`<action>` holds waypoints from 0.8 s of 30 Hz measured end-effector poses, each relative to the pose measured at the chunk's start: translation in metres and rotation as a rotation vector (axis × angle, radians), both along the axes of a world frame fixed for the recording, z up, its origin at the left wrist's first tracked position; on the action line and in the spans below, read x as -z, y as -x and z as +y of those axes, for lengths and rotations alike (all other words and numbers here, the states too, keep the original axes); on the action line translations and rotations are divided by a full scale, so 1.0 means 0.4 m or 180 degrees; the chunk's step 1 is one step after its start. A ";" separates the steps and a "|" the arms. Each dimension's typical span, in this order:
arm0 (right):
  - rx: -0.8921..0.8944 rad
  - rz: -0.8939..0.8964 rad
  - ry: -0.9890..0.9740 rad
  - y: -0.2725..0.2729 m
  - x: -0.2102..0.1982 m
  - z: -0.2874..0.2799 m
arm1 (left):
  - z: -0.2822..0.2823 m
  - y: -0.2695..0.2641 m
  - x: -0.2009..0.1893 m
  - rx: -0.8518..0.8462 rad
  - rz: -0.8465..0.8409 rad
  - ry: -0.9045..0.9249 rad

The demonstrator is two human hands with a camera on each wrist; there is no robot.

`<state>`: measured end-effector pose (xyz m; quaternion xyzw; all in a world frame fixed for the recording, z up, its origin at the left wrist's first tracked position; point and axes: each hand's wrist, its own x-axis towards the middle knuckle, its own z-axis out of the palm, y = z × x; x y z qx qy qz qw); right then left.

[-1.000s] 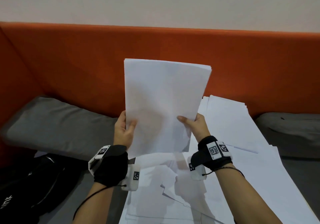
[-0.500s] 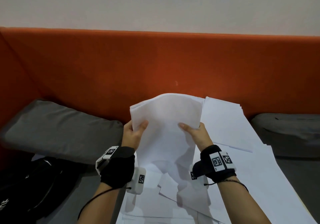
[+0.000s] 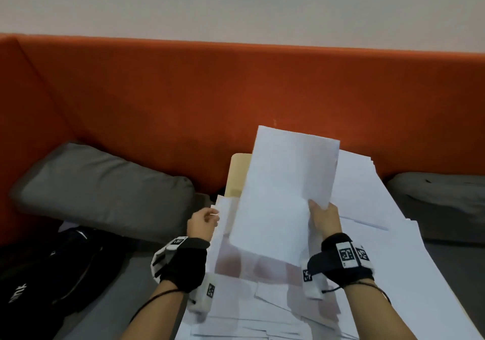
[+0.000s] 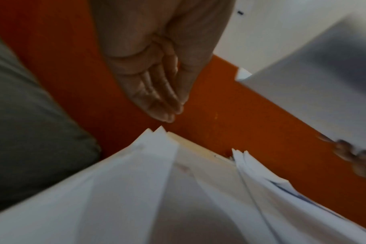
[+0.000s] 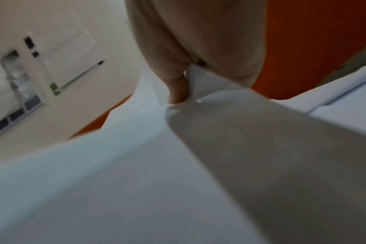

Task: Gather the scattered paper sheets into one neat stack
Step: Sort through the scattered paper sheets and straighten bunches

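My right hand (image 3: 324, 216) pinches a bundle of white sheets (image 3: 283, 190) at its right edge, and the bundle tilts away over the table. In the right wrist view the thumb (image 5: 178, 89) presses on the paper (image 5: 136, 165). My left hand (image 3: 203, 220) holds nothing and hovers by the left edge of the loose sheets. The left wrist view has its fingers (image 4: 157, 92) straight above the sheet corners (image 4: 157, 137). Several scattered sheets (image 3: 262, 313) overlap on the table below my wrists. A further spread of sheets (image 3: 367, 182) lies to the right.
A bare corner of the pale wooden table (image 3: 237, 171) shows behind the papers. An orange sofa back (image 3: 183, 103) runs across the far side. Grey cushions lie at left (image 3: 105, 190) and right (image 3: 441, 198). A black bag (image 3: 52, 274) sits at lower left.
The bundle has come down from upright and shifted right. My left hand has let go of it and moved off to the left; only the right hand holds it now.
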<state>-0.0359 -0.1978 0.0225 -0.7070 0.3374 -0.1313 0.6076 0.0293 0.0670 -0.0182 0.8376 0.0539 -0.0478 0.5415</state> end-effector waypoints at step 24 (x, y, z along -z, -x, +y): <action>-0.0997 0.1570 0.0523 0.059 0.210 -0.010 | -0.040 -0.026 0.088 0.0517 0.0777 -0.2163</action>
